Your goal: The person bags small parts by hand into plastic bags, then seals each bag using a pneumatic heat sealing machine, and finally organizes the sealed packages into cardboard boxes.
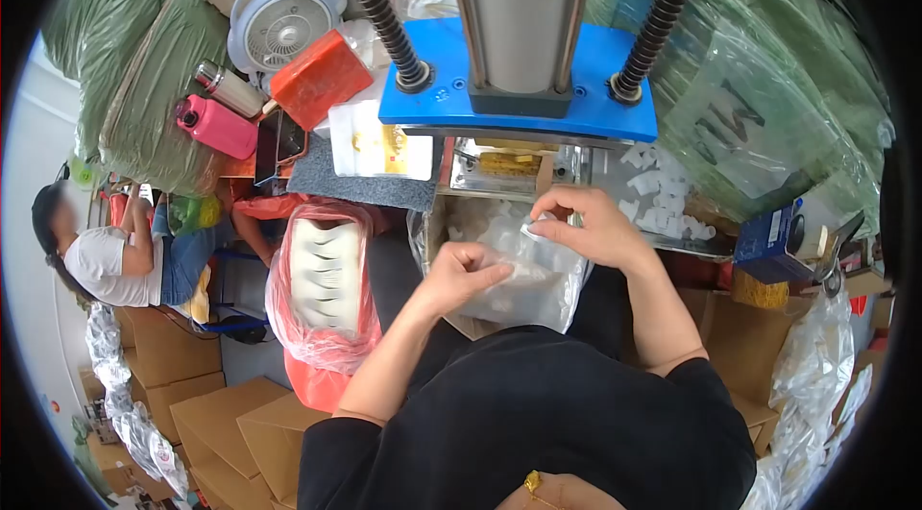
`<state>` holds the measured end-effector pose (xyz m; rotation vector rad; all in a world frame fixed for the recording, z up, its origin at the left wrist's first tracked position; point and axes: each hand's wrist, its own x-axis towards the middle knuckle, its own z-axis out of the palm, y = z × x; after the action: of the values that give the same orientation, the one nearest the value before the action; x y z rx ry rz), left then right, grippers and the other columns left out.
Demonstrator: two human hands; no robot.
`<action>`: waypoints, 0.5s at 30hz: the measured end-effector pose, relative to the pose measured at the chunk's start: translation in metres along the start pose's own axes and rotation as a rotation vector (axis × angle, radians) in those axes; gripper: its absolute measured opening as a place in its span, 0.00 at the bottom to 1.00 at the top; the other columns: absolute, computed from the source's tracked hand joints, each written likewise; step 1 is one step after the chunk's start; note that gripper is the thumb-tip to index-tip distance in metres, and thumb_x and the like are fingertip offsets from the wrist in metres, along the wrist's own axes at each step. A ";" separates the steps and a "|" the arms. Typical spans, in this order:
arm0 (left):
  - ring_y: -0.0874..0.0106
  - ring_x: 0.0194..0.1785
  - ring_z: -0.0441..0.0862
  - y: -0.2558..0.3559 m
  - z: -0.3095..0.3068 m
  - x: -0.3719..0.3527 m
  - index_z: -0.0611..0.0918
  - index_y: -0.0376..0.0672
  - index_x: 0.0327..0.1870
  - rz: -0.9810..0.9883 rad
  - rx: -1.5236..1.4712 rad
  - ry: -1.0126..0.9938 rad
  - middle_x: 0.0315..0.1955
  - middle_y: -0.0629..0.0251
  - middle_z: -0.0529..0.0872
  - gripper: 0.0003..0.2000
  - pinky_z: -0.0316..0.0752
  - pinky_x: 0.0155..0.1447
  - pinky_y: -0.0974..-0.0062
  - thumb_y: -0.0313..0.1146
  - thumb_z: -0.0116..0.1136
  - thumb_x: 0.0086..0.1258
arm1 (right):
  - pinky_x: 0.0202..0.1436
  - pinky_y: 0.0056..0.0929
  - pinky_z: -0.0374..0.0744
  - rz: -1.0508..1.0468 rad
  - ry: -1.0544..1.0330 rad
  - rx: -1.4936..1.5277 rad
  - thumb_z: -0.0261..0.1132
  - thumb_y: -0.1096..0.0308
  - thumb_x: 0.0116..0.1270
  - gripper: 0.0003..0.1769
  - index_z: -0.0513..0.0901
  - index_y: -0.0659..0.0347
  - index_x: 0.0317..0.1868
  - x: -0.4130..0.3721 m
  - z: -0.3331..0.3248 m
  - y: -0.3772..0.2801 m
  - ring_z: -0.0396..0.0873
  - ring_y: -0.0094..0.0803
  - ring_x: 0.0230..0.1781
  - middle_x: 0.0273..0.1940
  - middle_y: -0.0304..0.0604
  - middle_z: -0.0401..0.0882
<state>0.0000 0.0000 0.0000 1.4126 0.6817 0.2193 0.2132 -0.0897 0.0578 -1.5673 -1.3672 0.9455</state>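
Note:
My right hand (593, 230) pinches a small white piece (530, 230) between thumb and fingertips. To its left, my left hand (463, 275) has its fingers curled in and the thumb laid toward the right; whatever it may hold is hidden. Both hands are above a box lined with clear plastic (543, 295), which stands at my lap. Just beyond them is the press, with its blue plate (519, 116) over a metal bed that carries a yellowish block (509, 164). Several similar white pieces (661, 198) lie loose right of the bed.
A pink-red plastic bag (317, 342) holds stacked white parts (327, 275) at left. Behind it are a grey mat (360, 185), a pink bottle (216, 126) and a fan (280, 25). Another person (120, 255) sits far left. A blue box (771, 246) with scissors (834, 260) stands right.

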 end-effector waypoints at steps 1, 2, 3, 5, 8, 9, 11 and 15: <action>0.87 0.21 0.64 -0.005 0.004 0.000 0.82 0.36 0.25 -0.057 -0.159 0.001 0.16 0.80 0.73 0.09 0.55 0.24 0.84 0.31 0.68 0.61 | 0.33 0.22 0.73 0.062 0.007 0.088 0.67 0.70 0.60 0.09 0.82 0.60 0.41 -0.002 0.006 0.010 0.74 0.20 0.30 0.32 0.34 0.79; 0.85 0.23 0.72 -0.013 0.001 0.003 0.84 0.37 0.31 -0.100 -0.194 -0.035 0.21 0.74 0.81 0.05 0.63 0.26 0.85 0.28 0.67 0.60 | 0.33 0.22 0.73 0.056 0.001 0.090 0.67 0.70 0.60 0.09 0.82 0.60 0.41 -0.003 0.011 0.018 0.74 0.20 0.30 0.32 0.34 0.79; 0.85 0.23 0.72 -0.020 0.002 0.007 0.84 0.37 0.31 -0.102 -0.195 -0.031 0.21 0.74 0.81 0.05 0.63 0.26 0.85 0.28 0.67 0.60 | 0.32 0.21 0.73 0.100 0.077 0.154 0.67 0.70 0.61 0.11 0.81 0.59 0.44 -0.006 0.015 0.024 0.75 0.20 0.31 0.35 0.34 0.79; 0.80 0.28 0.79 -0.020 0.006 0.024 0.84 0.36 0.36 -0.087 -0.479 0.072 0.28 0.67 0.85 0.06 0.74 0.31 0.82 0.27 0.65 0.62 | 0.31 0.21 0.75 0.179 0.205 0.154 0.65 0.71 0.62 0.18 0.78 0.59 0.53 -0.012 0.009 0.036 0.77 0.19 0.34 0.41 0.35 0.79; 0.81 0.26 0.78 -0.014 -0.003 0.060 0.83 0.34 0.34 -0.084 -0.523 0.176 0.24 0.68 0.83 0.05 0.73 0.29 0.80 0.27 0.64 0.62 | 0.33 0.24 0.75 0.119 0.317 -0.010 0.66 0.71 0.61 0.18 0.79 0.57 0.52 -0.026 -0.029 0.045 0.76 0.23 0.30 0.41 0.36 0.78; 0.80 0.25 0.77 -0.010 -0.004 0.068 0.82 0.35 0.32 -0.063 -0.516 0.209 0.24 0.69 0.82 0.05 0.72 0.29 0.81 0.27 0.64 0.62 | 0.33 0.24 0.75 0.114 0.317 -0.017 0.66 0.71 0.61 0.18 0.79 0.57 0.52 -0.030 -0.037 0.043 0.76 0.23 0.30 0.41 0.36 0.78; 0.80 0.26 0.78 -0.022 -0.010 0.083 0.83 0.35 0.33 -0.050 -0.534 0.185 0.26 0.67 0.84 0.05 0.72 0.30 0.81 0.27 0.64 0.62 | 0.34 0.28 0.74 0.114 0.378 -0.541 0.67 0.71 0.57 0.18 0.80 0.56 0.51 -0.044 -0.046 0.043 0.76 0.30 0.30 0.40 0.39 0.77; 0.81 0.26 0.78 -0.028 -0.015 0.088 0.83 0.35 0.33 -0.036 -0.513 0.142 0.27 0.68 0.84 0.06 0.72 0.30 0.82 0.29 0.65 0.62 | 0.37 0.32 0.74 0.221 0.347 -0.820 0.65 0.72 0.57 0.14 0.79 0.60 0.45 -0.049 -0.033 0.087 0.74 0.37 0.31 0.38 0.44 0.75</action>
<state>0.0548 0.0538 -0.0541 0.8983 0.7052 0.4364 0.2693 -0.1473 -0.0097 -2.3927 -1.4184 0.1751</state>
